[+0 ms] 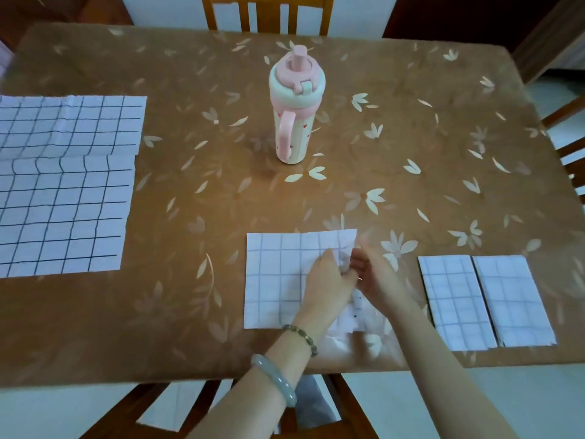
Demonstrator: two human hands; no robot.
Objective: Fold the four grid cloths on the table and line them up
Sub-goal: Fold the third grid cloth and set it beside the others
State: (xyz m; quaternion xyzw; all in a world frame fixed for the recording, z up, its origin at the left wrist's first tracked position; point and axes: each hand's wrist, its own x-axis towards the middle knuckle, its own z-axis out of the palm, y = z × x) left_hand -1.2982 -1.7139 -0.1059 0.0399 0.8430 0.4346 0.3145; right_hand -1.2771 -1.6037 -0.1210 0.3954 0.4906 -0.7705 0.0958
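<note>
1. The step in hand is folding the middle grid cloth (275, 280), which lies on the worktop (411, 137) nearer the person than the pink bottle (296, 109), almost straight below it in the view.
2. The left hand (329, 280) and the right hand (376, 280) meet at this cloth's right edge. The left fingers (332, 258) curl over bunched fabric and pinch it. The right hand is blurred, but its fingers appear to pinch the same lifted edge.
3. Judging by the layout, the task is about half done. Two folded cloths (452, 299) (512, 299) lie side by side, touching, to the near right of the bottle.
4. The next move likely calls for carrying the pinched edge across to the left edge, matching the corners, and pressing the crease flat before sliding the cloth beside the folded pair.
5. Two spread cloths (69, 125) (63, 213) lie far left of the bottle, one behind the other, edges meeting.
6. Nothing stands between the hands and the folded row. The bottle stands well behind the working area, and a wooden chair (266, 11) sits beyond it.
</note>
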